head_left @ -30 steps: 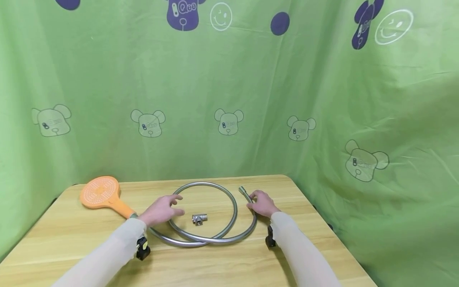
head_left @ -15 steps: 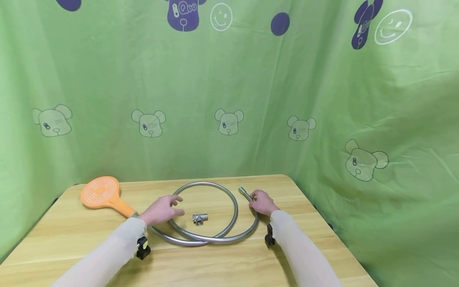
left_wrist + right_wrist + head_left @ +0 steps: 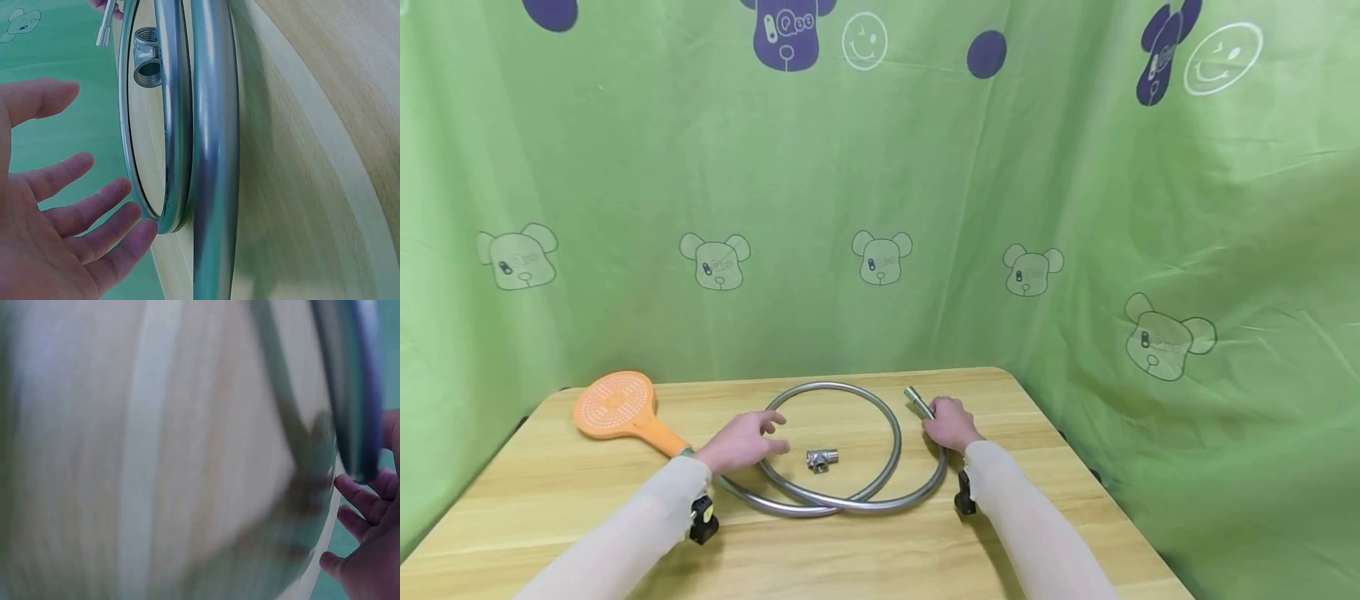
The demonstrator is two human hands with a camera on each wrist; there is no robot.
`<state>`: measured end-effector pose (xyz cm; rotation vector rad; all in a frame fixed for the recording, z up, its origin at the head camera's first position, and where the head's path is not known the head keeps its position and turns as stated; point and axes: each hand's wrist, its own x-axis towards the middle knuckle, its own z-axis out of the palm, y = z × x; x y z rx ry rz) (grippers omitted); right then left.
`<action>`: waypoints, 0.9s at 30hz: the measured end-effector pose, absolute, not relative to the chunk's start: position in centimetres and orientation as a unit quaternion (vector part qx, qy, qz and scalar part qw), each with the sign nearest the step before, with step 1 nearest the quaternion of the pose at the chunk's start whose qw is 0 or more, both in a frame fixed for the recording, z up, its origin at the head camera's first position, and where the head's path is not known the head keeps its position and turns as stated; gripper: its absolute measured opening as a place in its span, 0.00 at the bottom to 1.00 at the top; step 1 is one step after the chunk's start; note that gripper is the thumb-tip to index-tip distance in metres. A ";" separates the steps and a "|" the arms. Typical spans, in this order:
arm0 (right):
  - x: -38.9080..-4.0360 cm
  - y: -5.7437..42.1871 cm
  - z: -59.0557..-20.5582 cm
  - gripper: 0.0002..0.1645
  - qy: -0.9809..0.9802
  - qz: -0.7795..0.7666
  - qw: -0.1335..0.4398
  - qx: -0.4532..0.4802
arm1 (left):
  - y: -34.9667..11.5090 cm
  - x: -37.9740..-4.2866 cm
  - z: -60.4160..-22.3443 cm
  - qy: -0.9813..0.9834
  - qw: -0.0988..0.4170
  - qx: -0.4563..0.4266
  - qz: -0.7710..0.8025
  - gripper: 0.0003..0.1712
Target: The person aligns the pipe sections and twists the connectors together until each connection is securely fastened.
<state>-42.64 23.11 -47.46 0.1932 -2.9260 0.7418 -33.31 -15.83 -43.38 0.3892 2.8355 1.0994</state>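
Fingers (image 3: 362, 501) of the right hand (image 3: 952, 424) grip the hose (image 3: 887, 505) near its end.

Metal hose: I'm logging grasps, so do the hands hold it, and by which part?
The right hand holds the metal hose just behind its end fitting; the left hand holds nothing.

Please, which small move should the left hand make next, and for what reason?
Probably the left hand should reach over and pick up the metal fitting: its grip looks open and holds nothing, the fitting lies nearby inside the loop of the hose, and the right hand holds the hose near its free end.
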 end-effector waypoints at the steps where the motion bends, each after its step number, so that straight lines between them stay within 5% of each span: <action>1: -42.7 23.1 -47.5 0.04 -0.968 0.236 0.065 0.063 | -15.8 -33.4 -43.4 0.924 0.037 0.126 0.358 0.35; 19: -42.9 22.9 -47.4 0.09 -0.935 0.338 0.063 0.085 | -15.7 -33.8 -44.0 0.926 0.039 0.130 0.352 0.35; 27: -42.5 22.6 -46.6 0.21 -0.917 0.382 0.053 0.098 | -15.7 -33.7 -43.8 0.927 0.040 0.134 0.348 0.33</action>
